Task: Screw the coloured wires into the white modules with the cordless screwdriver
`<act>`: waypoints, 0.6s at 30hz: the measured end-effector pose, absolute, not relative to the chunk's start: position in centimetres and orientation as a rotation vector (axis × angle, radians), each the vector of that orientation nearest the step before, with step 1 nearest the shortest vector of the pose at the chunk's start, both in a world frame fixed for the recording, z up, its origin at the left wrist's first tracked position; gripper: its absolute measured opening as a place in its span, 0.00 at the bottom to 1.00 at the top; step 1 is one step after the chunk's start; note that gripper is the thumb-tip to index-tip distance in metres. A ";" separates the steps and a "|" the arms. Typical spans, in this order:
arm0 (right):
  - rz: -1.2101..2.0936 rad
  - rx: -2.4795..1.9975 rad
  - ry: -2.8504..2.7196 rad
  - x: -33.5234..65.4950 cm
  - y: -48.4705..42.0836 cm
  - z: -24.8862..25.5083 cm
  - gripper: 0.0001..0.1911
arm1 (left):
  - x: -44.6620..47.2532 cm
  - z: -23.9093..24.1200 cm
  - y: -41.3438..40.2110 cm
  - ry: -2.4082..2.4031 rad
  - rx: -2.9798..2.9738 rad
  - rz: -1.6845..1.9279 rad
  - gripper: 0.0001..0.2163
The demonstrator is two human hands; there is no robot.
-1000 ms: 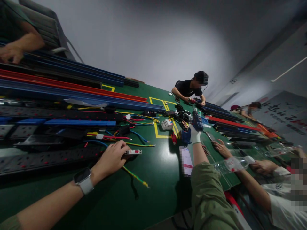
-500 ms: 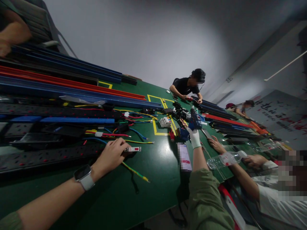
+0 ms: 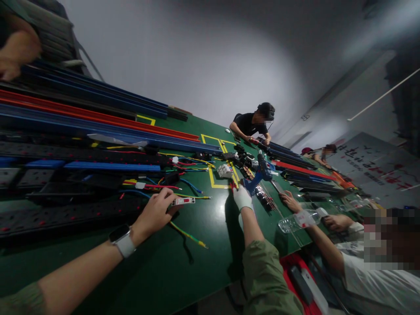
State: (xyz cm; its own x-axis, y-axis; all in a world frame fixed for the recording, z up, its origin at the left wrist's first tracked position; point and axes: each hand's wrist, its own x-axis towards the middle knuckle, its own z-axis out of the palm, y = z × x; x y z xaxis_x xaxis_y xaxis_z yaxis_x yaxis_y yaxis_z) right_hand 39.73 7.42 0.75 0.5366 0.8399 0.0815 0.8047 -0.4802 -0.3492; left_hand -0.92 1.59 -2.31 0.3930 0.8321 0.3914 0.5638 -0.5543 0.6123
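My left hand (image 3: 156,213), with a watch (image 3: 122,239) on its wrist, rests on the green table (image 3: 210,245) and pinches a small white and red breaker (image 3: 183,201) at the fingertips. A green-yellow wire (image 3: 188,236) runs out from under that hand. My right hand (image 3: 243,197) wears a white glove and is closed round the grip of a blue power screwdriver (image 3: 260,170), which is held above the table near the yellow tape lines (image 3: 213,179).
Long red, blue and black rails (image 3: 82,131) and loose coloured wires (image 3: 164,186) fill the table's left side. A white breaker block (image 3: 225,170) sits by the tape. A neighbour's hands hold a plastic bottle (image 3: 298,218) at the right. Another person (image 3: 252,124) works across the table.
My right hand has drawn the blue screwdriver back and to the left, nearer to me. A phone seen by my right arm is now out of sight. My left hand has barely moved.
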 end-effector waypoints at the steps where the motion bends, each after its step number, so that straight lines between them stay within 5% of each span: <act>1: 0.165 -2.426 -1.341 39.9 7.9 0.5 0.17 | -0.9 -2.2 1.6 1.189 2.258 0.985 0.13; 11: 0.448 -2.197 -1.238 40.5 9.2 0.9 0.03 | -0.8 -1.8 1.3 1.100 2.112 1.122 0.10; 18: 0.356 -1.998 -1.231 38.7 7.9 2.7 0.05 | -0.8 -1.8 1.3 1.078 2.047 1.179 0.09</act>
